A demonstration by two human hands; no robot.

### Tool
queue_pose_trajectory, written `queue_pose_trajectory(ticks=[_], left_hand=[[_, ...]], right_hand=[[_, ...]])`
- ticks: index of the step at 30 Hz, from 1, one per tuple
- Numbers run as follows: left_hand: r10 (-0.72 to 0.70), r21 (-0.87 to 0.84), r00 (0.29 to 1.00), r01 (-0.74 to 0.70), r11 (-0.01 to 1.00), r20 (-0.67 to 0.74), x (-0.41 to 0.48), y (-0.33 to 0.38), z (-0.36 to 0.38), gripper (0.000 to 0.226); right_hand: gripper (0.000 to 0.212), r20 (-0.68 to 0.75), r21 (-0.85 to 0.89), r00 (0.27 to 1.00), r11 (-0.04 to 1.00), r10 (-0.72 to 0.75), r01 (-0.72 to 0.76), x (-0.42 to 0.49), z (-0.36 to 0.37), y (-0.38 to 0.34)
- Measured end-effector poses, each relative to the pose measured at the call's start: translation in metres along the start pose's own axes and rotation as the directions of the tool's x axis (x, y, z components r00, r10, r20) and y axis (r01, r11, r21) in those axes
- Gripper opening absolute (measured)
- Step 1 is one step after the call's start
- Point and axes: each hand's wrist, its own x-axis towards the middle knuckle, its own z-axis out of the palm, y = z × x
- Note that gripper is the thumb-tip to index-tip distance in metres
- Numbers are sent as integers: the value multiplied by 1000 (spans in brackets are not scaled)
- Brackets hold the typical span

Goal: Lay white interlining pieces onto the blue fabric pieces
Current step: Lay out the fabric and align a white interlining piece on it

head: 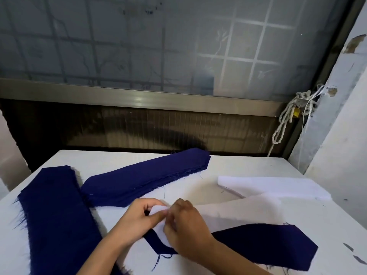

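Pinching the white interlining piece's (238, 211) left tip together, left hand (143, 217) and right hand (186, 229) let its length run right, skewed off the blue fabric piece (268, 247) beneath.

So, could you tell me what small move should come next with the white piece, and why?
Probably swing the free end of the white interlining piece toward the person and lay it along the blue fabric piece. The left hand and right hand pinch its tip over the blue piece's end, but the rest angles away, leaving most of the blue uncovered.
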Motion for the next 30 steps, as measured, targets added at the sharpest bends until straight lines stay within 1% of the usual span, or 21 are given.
queue_pose_trajectory(ticks=[1, 3, 5, 6, 8, 10, 11, 13, 16, 19, 21, 23, 25, 27, 30], left_hand=[[16, 9, 999, -16, 1000, -34, 1, 2, 0, 21], [41, 46, 998, -39, 998, -50, 1, 1, -1, 24], [37, 55, 999, -35, 998, -26, 2, -2, -3, 20], [26, 35, 1000, -25, 999, -16, 3, -4, -4, 18], [-15, -31, 1000, 14, 999, -27, 3, -4, -6, 10], [-60, -101, 997, 55, 993, -48, 1, -4, -8, 4], [-77, -156, 996, 68, 985, -48, 1, -3, -8, 5], [-106, -269, 993, 86, 959, -60, 1, -1, -8, 8], [-122, -299, 984, 79, 951, -128, 0, 3, -9, 11], [-126, -298, 975, 68, 952, -183, 0, 0, -10, 13], [-122, -232, 966, 68, 970, -227, 0, -3, -9, 10], [-86, -49, 959, 75, 996, -270, 2, -10, -7, 6], [-41, 150, 959, 86, 985, -281, 3, -15, -3, 12], [-27, 277, 957, 111, 954, -290, 4, -20, -2, 15], [-28, 403, 956, 149, 903, -290, 5, -22, -4, 11]], right_hand=[[14, -14, 23, 1000, 1000, 12, -12, 2, 2, 7], [23, 4, 111, 999, 993, 45, -45, 6, 2, 21], [32, 111, 221, 990, 969, 90, -112, 7, -4, 35], [33, 165, 248, 981, 959, 100, -140, 6, -7, 42], [36, 200, 198, 976, 972, 89, -130, 2, -15, 59], [40, 186, 81, 980, 993, 64, -80, -6, -29, 81], [41, 183, 35, 980, 996, 73, -81, -11, -38, 93], [39, 171, -17, 975, 990, 140, -139, -24, -60, 118], [34, 113, 25, 964, 969, 240, -244, -51, -101, 147], [39, 77, 120, 953, 946, 294, -301, -80, -147, 165], [35, 88, 172, 938, 922, 337, -347, -98, -172, 175], [33, 101, 185, 911, 893, 399, -411, -115, -185, 184], [31, 135, 168, 879, 864, 457, -475, -127, -186, 188], [30, 137, 102, 849, 845, 510, -524, -135, -180, 189], [30, 137, -86, 835, 846, 533, -526, -139, -169, 189]])
